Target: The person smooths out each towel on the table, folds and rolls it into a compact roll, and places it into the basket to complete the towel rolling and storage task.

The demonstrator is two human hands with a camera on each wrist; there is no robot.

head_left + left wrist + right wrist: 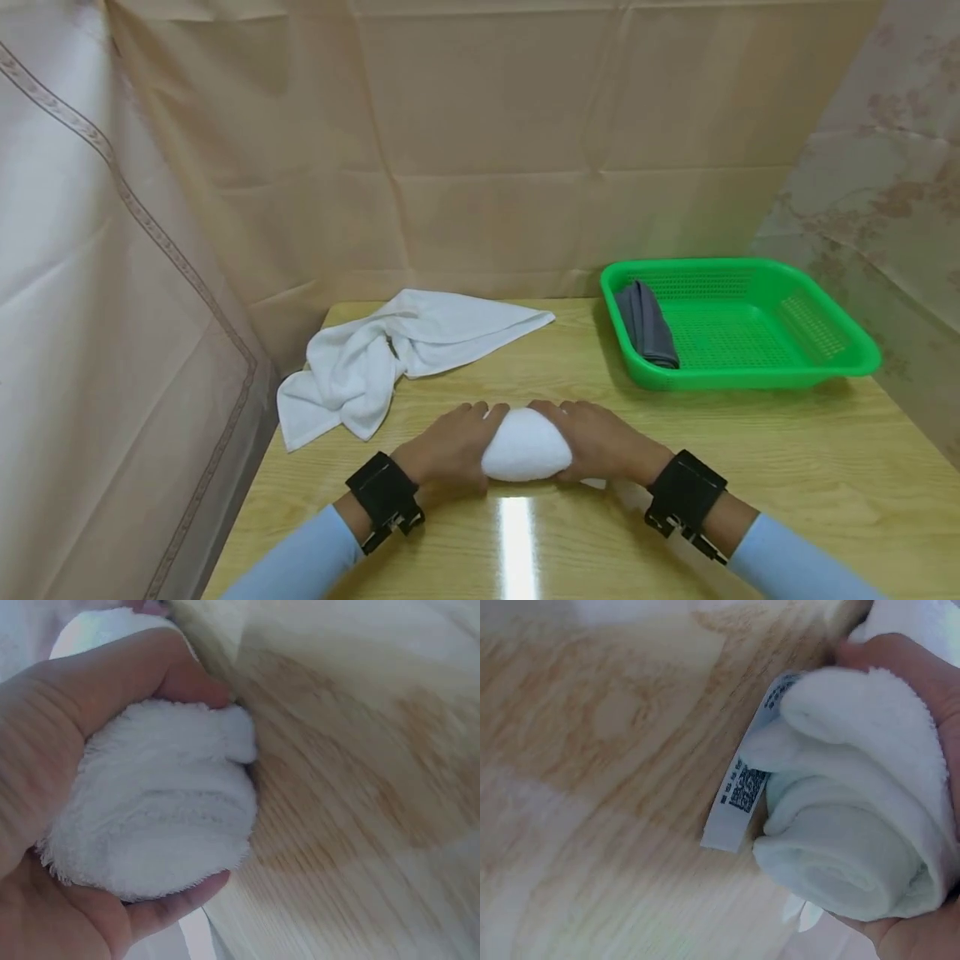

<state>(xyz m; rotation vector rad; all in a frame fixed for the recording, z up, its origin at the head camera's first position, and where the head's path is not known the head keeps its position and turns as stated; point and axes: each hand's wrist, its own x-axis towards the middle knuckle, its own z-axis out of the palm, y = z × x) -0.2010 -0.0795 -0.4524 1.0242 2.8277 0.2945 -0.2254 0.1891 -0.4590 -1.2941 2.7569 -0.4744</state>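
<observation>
Rolled white towel (pixel 525 446): near the front of the wooden table (pixel 750 467), between the two hands; it appears to rest on the tabletop. The right wrist view shows its end as a spiral of layers, with a printed tag (pixel 742 787) sticking out beside it.

Left hand (pixel 454 446): clamped round one end of the roll, thumb on one side and fingers on the other. Right hand (pixel 600 442): curled round the opposite end in the same manner. We judge that holding both ends keeps the layers tight and the roll even; a one-sided hold would probably let it loosen.

Farther off, on the left, a loose white towel (pixel 427 333) lies crumpled, one corner drawn out toward the basket. We suppose it sits there to leave working room in front of the person.

At the far right stands a green basket (pixel 750 379). A dark grey cloth (pixel 647 325), compactly folded or rolled (we cannot tell which), leans against its left wall, probably tucked there to save space.

Count: two white towels, one rolled and one loose; one grey cloth; one basket; one visible tag; two hands, each with one black wrist strap (pixel 384 492); two light-blue sleeves (pixel 300 558).
</observation>
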